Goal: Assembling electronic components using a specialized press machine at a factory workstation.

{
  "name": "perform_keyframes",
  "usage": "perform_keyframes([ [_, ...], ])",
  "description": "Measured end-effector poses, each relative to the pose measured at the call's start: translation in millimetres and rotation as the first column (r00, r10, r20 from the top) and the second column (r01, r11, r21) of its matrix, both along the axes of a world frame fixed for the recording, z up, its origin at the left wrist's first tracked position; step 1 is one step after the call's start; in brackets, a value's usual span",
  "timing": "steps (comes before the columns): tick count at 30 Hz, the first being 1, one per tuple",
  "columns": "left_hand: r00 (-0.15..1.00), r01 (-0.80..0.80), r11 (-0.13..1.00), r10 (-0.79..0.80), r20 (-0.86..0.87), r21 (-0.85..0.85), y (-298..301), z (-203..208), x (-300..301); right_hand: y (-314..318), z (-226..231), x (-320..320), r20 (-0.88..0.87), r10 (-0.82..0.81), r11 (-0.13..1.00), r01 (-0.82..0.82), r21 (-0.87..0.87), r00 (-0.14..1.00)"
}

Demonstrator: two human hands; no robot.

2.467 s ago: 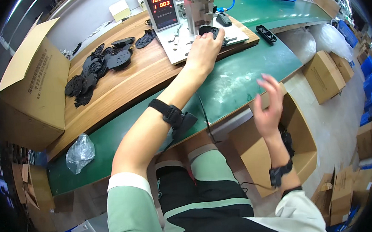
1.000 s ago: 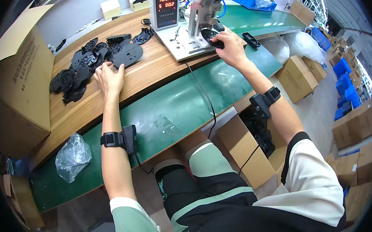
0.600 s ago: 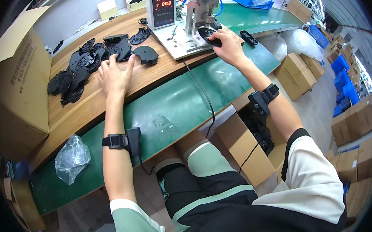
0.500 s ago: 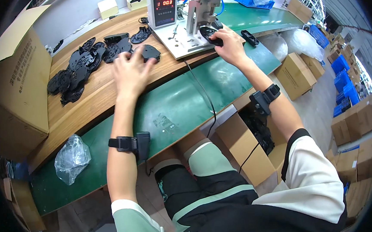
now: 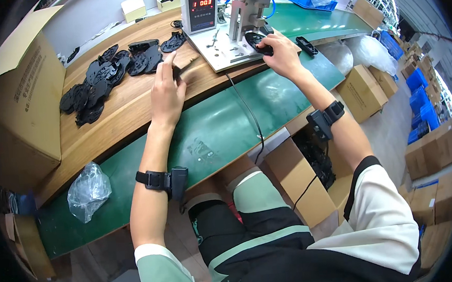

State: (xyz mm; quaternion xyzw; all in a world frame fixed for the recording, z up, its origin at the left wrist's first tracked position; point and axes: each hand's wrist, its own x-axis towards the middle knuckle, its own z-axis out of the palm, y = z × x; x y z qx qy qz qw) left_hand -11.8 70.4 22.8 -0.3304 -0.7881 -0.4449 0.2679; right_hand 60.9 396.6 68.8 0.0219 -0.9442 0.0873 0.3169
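Note:
My left hand [image 5: 167, 95] is closed on a black plastic part [image 5: 184, 68], tilted nearly edge-on above the wooden board. To its left lies a loose heap of flat, rounded black plastic parts [image 5: 97, 80]. My right hand [image 5: 284, 57] grips a black oval plastic part [image 5: 255, 41] under the head of a metal press [image 5: 248, 11]; the fingers partly cover it. The press stands on a pale metal base plate [image 5: 221, 55]. A separate black elongated piece [image 5: 307, 45] lies just right of my right hand.
A box with a red digital display [image 5: 199, 9] stands beside the press. A large cardboard carton [image 5: 26, 97] borders the board's left. A clear plastic bag [image 5: 89, 192] lies on the green bench [image 5: 210, 142]; a black cable [image 5: 247, 110] hangs across it. Another carton [image 5: 299, 180] sits below.
My left hand has picked up a flat black part from the board's right side and tilted it up. My right hand stays on the part at the press.

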Motion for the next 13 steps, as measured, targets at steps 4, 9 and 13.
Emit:
perform_keyframes([
  [4,0.986,0.083,0.991,-0.097,-0.138,-0.106,5,-10,-7,21,27,-8,0.095,0.123,0.992,-0.124,0.011,0.988],
  [9,0.968,0.116,0.975,-0.154,-0.200,-0.189,3,2,6,16,2,64,-0.272,-0.017,0.924,-0.089,-0.372,0.962],
  [13,0.907,0.017,0.958,-0.136,-0.398,-0.287,40,19,29,8,-38,158,-0.358,-0.148,0.859,-0.060,-0.508,0.922],
])
